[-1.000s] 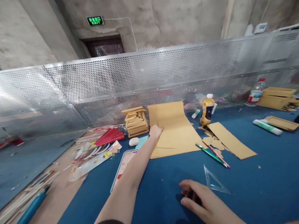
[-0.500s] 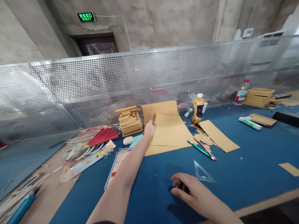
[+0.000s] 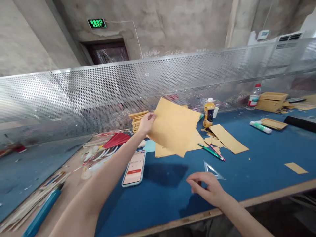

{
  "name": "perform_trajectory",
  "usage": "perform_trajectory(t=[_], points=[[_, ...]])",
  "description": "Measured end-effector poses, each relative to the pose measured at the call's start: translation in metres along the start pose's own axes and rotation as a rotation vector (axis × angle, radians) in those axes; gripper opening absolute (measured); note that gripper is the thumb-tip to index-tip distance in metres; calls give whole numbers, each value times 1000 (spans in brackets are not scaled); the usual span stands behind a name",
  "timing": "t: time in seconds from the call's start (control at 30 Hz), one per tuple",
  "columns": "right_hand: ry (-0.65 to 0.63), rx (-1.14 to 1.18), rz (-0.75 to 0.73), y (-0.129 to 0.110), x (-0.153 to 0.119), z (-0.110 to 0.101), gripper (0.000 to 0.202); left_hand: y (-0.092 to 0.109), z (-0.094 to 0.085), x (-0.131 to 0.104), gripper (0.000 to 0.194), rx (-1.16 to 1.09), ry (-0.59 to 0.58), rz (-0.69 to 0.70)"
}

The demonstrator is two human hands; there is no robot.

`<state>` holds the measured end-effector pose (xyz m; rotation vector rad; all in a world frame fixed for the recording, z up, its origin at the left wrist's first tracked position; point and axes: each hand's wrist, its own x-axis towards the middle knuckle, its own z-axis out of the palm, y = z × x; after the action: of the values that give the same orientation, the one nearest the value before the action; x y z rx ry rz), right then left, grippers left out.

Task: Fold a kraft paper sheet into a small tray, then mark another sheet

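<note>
My left hand [image 3: 146, 123] is closed on the left edge of a sheet of tan paper [image 3: 174, 127], which it holds tilted above the table. Under the raised sheet lies more tan paper [image 3: 196, 143], partly hidden by it. Low over the blue table top, my right hand [image 3: 206, 186] is closed in a loose pinch, thumb tip against the fingers, with nothing visible in it. A clear set square [image 3: 212, 171] lies just beyond that hand. To the left, under my left forearm, rests a phone [image 3: 134, 168] with a timer on its screen.
Stacked tan frames [image 3: 138, 120] stand behind my left hand. A yellow bottle [image 3: 209, 113], a green pen [image 3: 211, 152], paper scraps [image 3: 213, 142] and a tan strip [image 3: 229, 139] lie to the right. Farther right are a glue stick [image 3: 260, 127] and a water bottle [image 3: 253, 97]. A perforated metal screen [image 3: 111, 89] runs behind.
My left hand has lifted one tan sheet off the pile, bringing it up and toward the left. My right hand's fingers have drawn closer together. The view has shifted slightly.
</note>
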<state>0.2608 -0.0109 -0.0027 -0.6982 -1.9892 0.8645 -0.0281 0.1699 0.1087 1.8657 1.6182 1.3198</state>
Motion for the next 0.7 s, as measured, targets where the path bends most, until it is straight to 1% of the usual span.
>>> perform_trajectory(t=[0.07,0.1,0.17,0.2,0.23,0.27,0.3,0.33,0.37,0.43,0.53,0.6,0.63,0.7], points=[[177,92,-28,-1,-12,-2,13,4,-8,-19,29,19,-113,8],[270,136,-16,-1,-18,-4,12,5,-8,-31,29,34,-187,9],[424,173,49,-1,-30,-13,12,5,-1,-57,32,64,-353,17],[469,141,90,0,-34,-19,13,4,6,-71,35,84,-438,24],[484,69,137,3,-37,-25,14,2,13,-84,37,106,-517,33],[477,-35,193,7,-38,-32,16,1,21,-95,38,129,-593,46],[460,-148,289,11,-39,-39,18,-1,29,-105,37,157,-655,61],[416,-253,367,17,-38,-45,19,-2,36,-113,35,189,-706,77],[352,-345,413,22,-37,-51,20,-4,42,-119,34,225,-745,92],[250,-502,480,33,-35,-57,27,-6,50,-126,32,298,-782,118],[170,-710,584,40,-26,-60,38,-8,55,-127,34,399,-775,152],[111,-805,641,39,-16,-61,39,-8,58,-127,35,461,-754,179],[67,-825,672,37,-10,-62,38,-8,60,-127,34,492,-737,193],[-50,-778,759,32,3,-67,36,-8,66,-128,32,550,-698,218]])
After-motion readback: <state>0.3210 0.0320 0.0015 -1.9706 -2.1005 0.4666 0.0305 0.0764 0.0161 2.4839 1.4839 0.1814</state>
